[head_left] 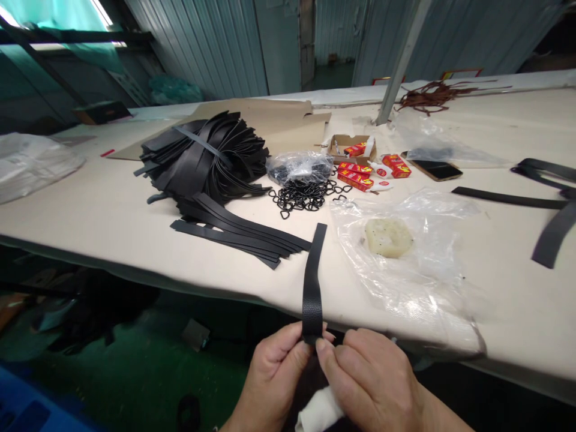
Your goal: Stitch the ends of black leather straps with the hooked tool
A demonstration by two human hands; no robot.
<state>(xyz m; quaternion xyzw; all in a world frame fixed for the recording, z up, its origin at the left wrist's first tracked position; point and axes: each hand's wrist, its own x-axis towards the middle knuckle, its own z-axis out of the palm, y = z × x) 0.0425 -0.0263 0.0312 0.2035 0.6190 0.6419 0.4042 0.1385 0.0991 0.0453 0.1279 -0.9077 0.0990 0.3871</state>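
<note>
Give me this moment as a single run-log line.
left hand: gripping black strap by its near end | right hand: closed at same end | table: strap bundle, small black rings, red boxes

Pale-covered table [103,222]: phone [434,169], lying flat | reddish-brown cords [425,98], loose heap, right of grey post [402,66] | tan cardboard sheet [270,123], far side | whitish plastic bag [31,168], left end | dark box [101,112], far left | behind: corrugated wall [207,48], green sheeting [54,18] at window | floor, lower left: blue object [31,402], partly cut off.
</note>
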